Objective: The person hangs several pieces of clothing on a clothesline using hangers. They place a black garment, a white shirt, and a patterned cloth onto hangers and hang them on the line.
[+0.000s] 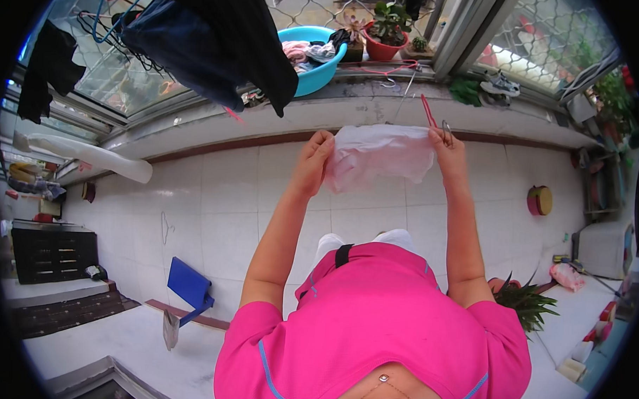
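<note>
A thin, pale pink and white piece of cloth (382,154) is stretched between my two hands, over the tiled floor near the window ledge. My left hand (315,160) grips its left end. My right hand (448,151) pinches its upper right corner and also holds a red clothes hanger (428,111) with a metal hook. Beyond the cloth, a light blue basin (316,79) with pink, white and dark laundry stands on the ledge. A red hanger (377,71) lies beside it, below the potted plants.
Dark garments (198,47) hang at the upper left, near a long white fabric roll (96,157). A blue folding stool (190,284) stands on the floor at lower left. Sneakers (500,85) rest on the ledge; a round yellow-topped stool (539,200) is at right.
</note>
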### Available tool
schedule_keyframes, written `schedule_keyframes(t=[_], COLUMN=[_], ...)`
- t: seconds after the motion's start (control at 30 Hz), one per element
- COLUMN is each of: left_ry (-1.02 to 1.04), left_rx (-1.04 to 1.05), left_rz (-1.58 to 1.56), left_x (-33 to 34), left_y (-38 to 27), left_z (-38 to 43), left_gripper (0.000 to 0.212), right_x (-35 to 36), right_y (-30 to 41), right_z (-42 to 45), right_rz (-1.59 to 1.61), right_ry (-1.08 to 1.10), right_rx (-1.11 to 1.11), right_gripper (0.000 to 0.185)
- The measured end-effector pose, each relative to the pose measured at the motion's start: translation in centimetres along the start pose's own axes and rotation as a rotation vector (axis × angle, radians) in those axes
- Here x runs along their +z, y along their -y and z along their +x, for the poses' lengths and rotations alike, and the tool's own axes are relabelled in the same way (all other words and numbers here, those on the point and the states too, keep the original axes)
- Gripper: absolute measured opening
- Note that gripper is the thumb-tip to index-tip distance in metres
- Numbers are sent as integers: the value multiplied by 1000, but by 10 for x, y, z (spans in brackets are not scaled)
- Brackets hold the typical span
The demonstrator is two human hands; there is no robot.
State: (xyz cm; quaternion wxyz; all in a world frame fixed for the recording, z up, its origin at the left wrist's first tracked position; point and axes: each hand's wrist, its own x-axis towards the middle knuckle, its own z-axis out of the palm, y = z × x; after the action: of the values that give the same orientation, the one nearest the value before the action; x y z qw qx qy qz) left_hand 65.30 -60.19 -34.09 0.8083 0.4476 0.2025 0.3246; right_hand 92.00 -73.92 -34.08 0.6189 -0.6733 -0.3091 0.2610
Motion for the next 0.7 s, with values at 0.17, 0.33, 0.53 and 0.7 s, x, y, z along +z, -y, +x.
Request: schedule_keyframes(t=[0.17,0.33,0.53,0.7], left_ry=[21,-42,-111,-278], left_rx=[-28,-72,34,117], left_rz=[-122,-93,227,1025], left_x=[17,40,9,3], left_y=[14,8,16,-6], left_z=[3,-4,-13,-35], left_gripper=[12,13,17,34], right_x=[25,79,112,107], right_y=[-6,-4,-45,-10], right_z=[-22,-54,-36,-32], right_rz=[-258,-259,-179,-32], right_ry=[-17,166,237,105], right_rx=[-30,-87,11,-131], right_gripper=[39,36,26,10])
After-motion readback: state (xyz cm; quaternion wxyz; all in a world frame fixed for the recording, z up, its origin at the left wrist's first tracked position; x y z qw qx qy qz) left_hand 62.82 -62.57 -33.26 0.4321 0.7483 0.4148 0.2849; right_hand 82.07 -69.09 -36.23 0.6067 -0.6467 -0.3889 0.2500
